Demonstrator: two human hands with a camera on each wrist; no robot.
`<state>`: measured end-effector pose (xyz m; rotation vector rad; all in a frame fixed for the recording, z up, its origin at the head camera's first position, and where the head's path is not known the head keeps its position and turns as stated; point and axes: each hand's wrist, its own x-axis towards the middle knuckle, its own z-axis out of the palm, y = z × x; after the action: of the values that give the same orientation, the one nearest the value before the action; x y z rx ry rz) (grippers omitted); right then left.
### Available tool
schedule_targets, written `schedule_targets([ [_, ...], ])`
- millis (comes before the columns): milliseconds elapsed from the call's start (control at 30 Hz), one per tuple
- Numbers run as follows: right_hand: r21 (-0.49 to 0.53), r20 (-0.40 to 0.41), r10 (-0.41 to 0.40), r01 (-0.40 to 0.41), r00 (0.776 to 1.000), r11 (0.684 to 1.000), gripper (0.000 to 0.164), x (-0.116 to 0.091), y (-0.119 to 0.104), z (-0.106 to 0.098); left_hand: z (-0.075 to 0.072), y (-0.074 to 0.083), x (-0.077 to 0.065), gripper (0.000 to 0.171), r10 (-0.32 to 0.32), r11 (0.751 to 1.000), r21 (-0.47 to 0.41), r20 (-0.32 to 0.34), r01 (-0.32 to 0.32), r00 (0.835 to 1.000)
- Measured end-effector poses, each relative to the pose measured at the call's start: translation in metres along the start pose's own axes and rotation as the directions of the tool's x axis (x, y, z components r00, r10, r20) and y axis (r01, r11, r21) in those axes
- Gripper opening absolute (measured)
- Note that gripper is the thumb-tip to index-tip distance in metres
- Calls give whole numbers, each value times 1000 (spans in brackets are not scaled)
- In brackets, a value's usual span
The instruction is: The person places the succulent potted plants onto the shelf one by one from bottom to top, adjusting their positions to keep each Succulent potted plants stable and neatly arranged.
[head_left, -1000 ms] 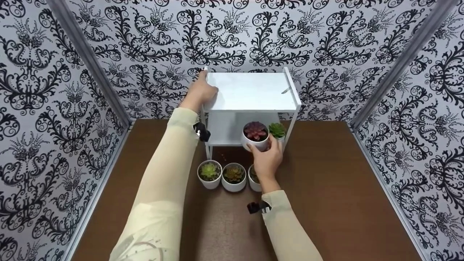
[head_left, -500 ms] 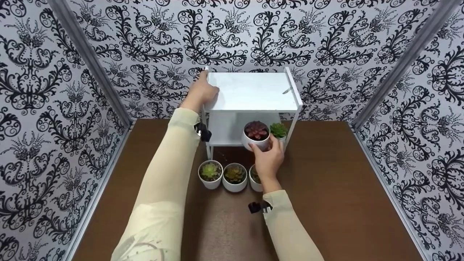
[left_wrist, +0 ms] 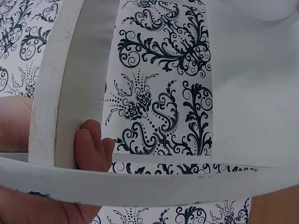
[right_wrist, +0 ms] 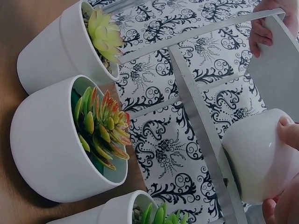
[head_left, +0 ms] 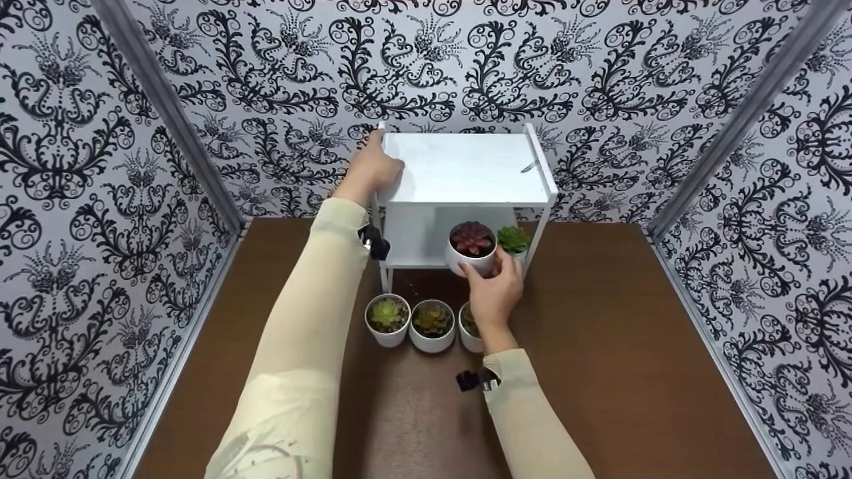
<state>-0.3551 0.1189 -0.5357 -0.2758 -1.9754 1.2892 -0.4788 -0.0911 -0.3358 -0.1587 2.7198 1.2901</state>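
Observation:
A small white two-level shelf [head_left: 466, 169] stands against the back wall. My left hand [head_left: 373, 169] grips its top left corner, fingers curled round the edge [left_wrist: 91, 149]. My right hand [head_left: 492, 293] holds a white pot with a dark red succulent [head_left: 471, 247] at the front edge of the lower shelf; the fingertips [right_wrist: 289, 133] press the pot's side [right_wrist: 259, 154]. A pot with a green succulent [head_left: 512, 241] sits on the lower shelf just to its right.
Three white pots stand in a row on the brown table before the shelf: a yellow-green plant [head_left: 387, 319], an orange-green one [head_left: 432, 324], and one partly hidden by my right wrist [head_left: 468, 327]. Patterned walls enclose three sides.
The right hand has edged the red succulent pot slightly farther in and up toward the lower shelf. The left hand stays on the shelf corner.

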Motion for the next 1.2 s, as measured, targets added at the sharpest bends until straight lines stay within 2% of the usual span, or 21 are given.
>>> schedule_targets([
  [500, 4, 14, 16, -16, 1000, 1000, 60, 2, 0, 0, 0, 1, 1, 91, -35, 999, 4, 17, 35, 999],
  [967, -15, 21, 11, -10, 1000, 1000, 59, 3, -1, 1, 1, 0, 2, 87, -7, 1000, 7, 7, 7, 1000],
  [1200, -17, 34, 29, -29, 999, 999, 56, 3, -3, 1, 2, -1, 3, 88, 16, 999, 31, -18, -15, 1000],
])
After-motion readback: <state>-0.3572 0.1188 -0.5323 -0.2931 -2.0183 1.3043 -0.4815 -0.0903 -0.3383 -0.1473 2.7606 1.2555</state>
